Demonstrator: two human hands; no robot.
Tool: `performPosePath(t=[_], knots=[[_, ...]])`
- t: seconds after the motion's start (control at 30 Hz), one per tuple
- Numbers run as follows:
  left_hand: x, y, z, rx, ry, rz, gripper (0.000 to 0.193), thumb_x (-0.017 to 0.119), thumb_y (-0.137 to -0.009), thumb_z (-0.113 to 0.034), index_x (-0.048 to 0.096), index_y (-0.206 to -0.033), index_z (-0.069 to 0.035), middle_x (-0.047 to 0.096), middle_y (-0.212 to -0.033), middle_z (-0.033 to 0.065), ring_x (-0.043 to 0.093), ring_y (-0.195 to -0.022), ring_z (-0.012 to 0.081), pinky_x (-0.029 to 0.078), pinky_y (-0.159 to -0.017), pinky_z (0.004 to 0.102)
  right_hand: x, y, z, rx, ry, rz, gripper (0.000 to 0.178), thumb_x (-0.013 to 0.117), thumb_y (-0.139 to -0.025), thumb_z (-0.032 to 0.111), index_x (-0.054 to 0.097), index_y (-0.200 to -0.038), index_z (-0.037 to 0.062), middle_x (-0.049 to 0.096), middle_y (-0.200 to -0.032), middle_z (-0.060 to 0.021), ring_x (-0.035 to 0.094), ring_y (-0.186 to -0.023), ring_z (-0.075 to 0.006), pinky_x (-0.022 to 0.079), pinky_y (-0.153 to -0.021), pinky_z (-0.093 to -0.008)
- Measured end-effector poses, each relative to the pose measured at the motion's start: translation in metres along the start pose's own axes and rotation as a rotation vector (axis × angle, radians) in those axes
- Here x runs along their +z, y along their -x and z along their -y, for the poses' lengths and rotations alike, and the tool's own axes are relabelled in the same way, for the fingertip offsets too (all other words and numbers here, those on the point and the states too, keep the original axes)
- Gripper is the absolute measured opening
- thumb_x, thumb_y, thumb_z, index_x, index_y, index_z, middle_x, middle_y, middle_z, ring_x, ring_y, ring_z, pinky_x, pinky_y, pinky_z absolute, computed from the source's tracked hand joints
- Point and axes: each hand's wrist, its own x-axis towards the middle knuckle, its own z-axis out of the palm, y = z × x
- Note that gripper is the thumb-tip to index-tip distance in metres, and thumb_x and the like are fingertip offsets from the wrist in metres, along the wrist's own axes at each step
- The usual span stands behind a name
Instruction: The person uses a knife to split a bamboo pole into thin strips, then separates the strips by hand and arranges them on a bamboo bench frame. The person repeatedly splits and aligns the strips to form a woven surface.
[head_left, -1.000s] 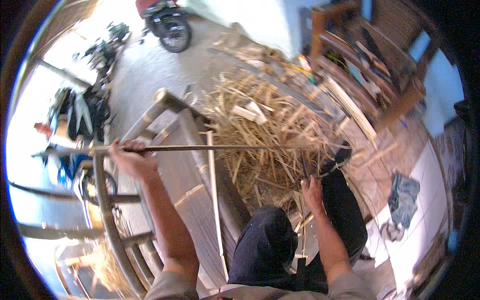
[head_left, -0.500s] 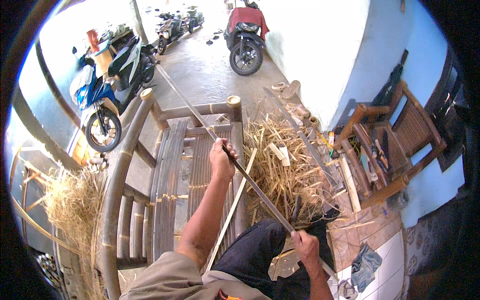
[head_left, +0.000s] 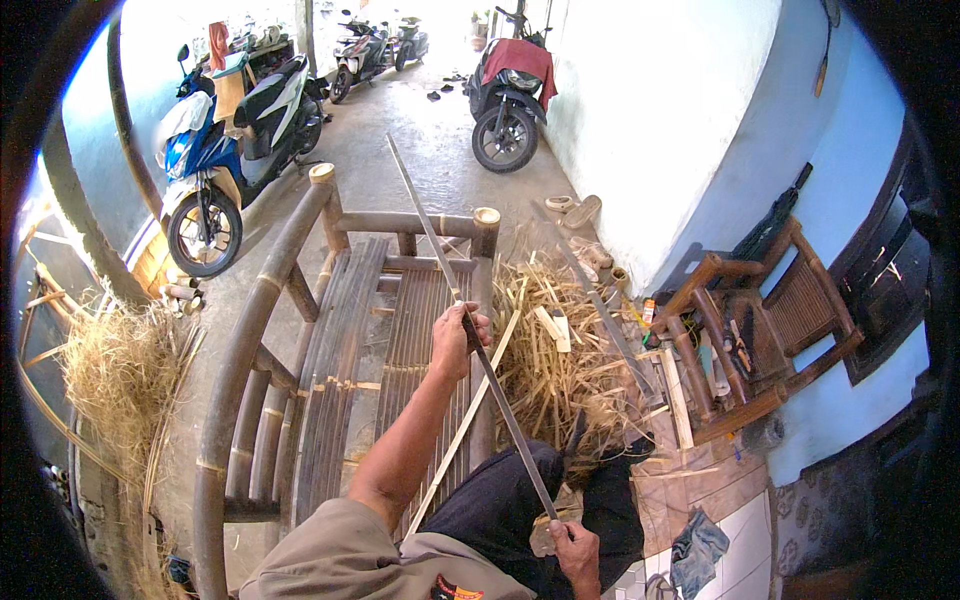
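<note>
A long, thin bamboo strip (head_left: 510, 418), dark with a paler far part, slants across in front of me. My left hand (head_left: 460, 340) is closed around it near its middle, above the bamboo bench seat. Close to my body on the right, my right hand (head_left: 574, 556) grips the near end by my dark-trousered leg. The strip's far end points up and left over the concrete floor. A second, pale bamboo strip (head_left: 465, 415) lies slanted across the bench (head_left: 340, 380), under my left forearm.
Bamboo shavings (head_left: 560, 390) are heaped right of the bench; another fibre pile (head_left: 120, 380) stands at left. A bamboo chair (head_left: 740, 340) with tools on its seat is at right. A blue cloth (head_left: 698, 552) lies on tiles. Parked motorbikes (head_left: 505, 120) stand farther back.
The view has shifted. My right hand has moved left and toward my body, and the held strip now points more steeply away from me. Both hands keep their grip.
</note>
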Motion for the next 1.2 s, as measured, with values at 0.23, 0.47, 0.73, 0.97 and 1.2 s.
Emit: performPosePath(t=[0.23,0.47,0.73,0.97,1.2], knots=[[0.004,0.019,-0.009,-0.037,-0.109,0.041,0.035,0.043,-0.107,-0.035,0.059,-0.116,-0.005,0.069,-0.084,0.0086,0.062,-0.064,0.0172,0.055,-0.061,0.0338,0.001,-0.003,0.008,-0.088,0.056,-0.143,0.048,0.067,-0.095,0.042,0.068,-0.085,-0.0050,0.057,-0.061,-0.0091,0.053,-0.061,-0.0134,0.042,-0.054,-0.0355],[0.004,0.034,-0.026,0.009,-0.121,0.096,0.034,0.045,-0.106,-0.037,0.062,-0.114,-0.009,0.070,-0.086,0.0053,0.062,-0.067,0.0147,0.052,-0.061,0.0306,0.009,-0.007,0.014,-0.123,0.086,-0.134,0.044,0.066,-0.096,0.037,0.068,-0.086,-0.0048,0.058,-0.063,-0.0087,0.053,-0.063,-0.0131,0.042,-0.056,-0.0342],[0.006,0.057,-0.020,-0.091,-0.145,0.222,0.036,0.047,-0.105,-0.038,0.063,-0.114,-0.006,0.070,-0.088,0.0074,0.066,-0.074,0.0163,0.055,-0.067,0.0315,0.034,-0.011,0.045,-0.155,0.065,-0.205,0.041,0.064,-0.097,0.036,0.069,-0.092,-0.0037,0.065,-0.069,-0.0136,0.061,-0.061,-0.0225,0.047,-0.060,-0.0381],[0.024,0.108,-0.022,-0.085,-0.195,0.389,0.050,0.045,-0.106,-0.043,0.060,-0.129,-0.001,0.071,-0.098,0.0086,0.067,-0.082,0.0180,0.055,-0.071,0.0328,0.044,-0.046,0.101,-0.355,-0.055,-0.332,0.031,0.058,-0.102,0.028,0.066,-0.093,-0.0010,0.051,-0.062,0.0012,0.048,-0.055,-0.0059,0.039,-0.050,-0.0252],[0.082,0.132,-0.058,0.224,-0.189,0.553,0.042,0.044,-0.107,-0.037,0.055,-0.127,-0.001,0.069,-0.089,0.0071,0.065,-0.086,0.0142,0.051,-0.074,0.0285,0.061,-0.101,0.172,-0.367,-0.357,-0.253,0.032,0.055,-0.103,0.027,0.067,-0.114,-0.0010,0.066,-0.085,-0.0075,0.060,-0.073,-0.0120,0.048,-0.068,-0.0286]])
